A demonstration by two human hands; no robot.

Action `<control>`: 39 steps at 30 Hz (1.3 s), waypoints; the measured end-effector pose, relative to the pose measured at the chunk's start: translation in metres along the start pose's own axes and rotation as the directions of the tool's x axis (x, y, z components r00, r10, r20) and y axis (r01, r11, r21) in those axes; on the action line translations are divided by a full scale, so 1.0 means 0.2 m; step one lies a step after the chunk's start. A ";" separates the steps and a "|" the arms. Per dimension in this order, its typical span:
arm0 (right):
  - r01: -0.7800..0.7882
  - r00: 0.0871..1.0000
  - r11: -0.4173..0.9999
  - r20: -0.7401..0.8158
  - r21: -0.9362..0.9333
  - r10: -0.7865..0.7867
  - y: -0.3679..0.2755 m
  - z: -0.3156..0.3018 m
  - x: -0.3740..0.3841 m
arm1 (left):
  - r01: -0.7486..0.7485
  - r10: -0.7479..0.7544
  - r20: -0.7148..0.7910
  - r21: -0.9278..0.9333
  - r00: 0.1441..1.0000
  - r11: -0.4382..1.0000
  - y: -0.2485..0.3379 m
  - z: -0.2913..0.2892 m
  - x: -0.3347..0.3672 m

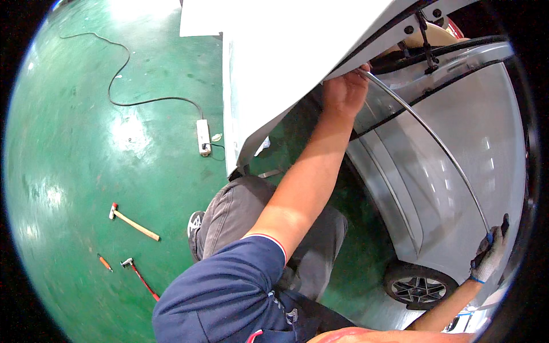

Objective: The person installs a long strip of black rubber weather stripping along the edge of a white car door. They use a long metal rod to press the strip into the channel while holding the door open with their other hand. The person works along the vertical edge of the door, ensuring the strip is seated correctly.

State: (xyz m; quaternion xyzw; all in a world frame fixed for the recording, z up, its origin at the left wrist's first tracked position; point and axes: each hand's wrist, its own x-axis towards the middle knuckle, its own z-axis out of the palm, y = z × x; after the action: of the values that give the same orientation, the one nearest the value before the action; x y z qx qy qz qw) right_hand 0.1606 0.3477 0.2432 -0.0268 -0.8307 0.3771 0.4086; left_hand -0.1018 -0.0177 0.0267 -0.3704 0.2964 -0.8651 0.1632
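A long thin metal rod [430, 132] runs along the side of a silver-grey car [457, 171], and looks bent in this view. Its upper end meets the edge of a pale open car door [274, 63]. There my bare left hand [346, 94] is closed about the rod, its fingertips partly hidden by the door edge. Down at the lower right, my right hand [489, 251] wears a grey-and-black work glove. It grips the rod's other end, where a bit of blue shows. The rod's tip beyond my left fingers is out of sight.
A hammer with a wooden handle [137, 224], a red-handled hammer [140, 279] and a small orange tool [104, 262] lie on the green floor [74, 148]. A white power strip [203, 137] with a black cord sits beside the door. A car wheel [420, 288] is at lower right.
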 end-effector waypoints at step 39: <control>0.058 0.998 0.997 0.022 -0.050 -0.057 0.02 0.00 0.02 | 0.033 0.004 -0.177 0.204 0.984 0.978 0.01 0.05 -0.02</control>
State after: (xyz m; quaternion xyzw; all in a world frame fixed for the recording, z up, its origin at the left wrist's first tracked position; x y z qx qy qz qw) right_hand 0.1557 0.3527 0.2429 -0.0092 -0.8447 0.3443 0.4098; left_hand -0.0917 -0.0216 0.0290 -0.2753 0.2156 -0.9218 0.1673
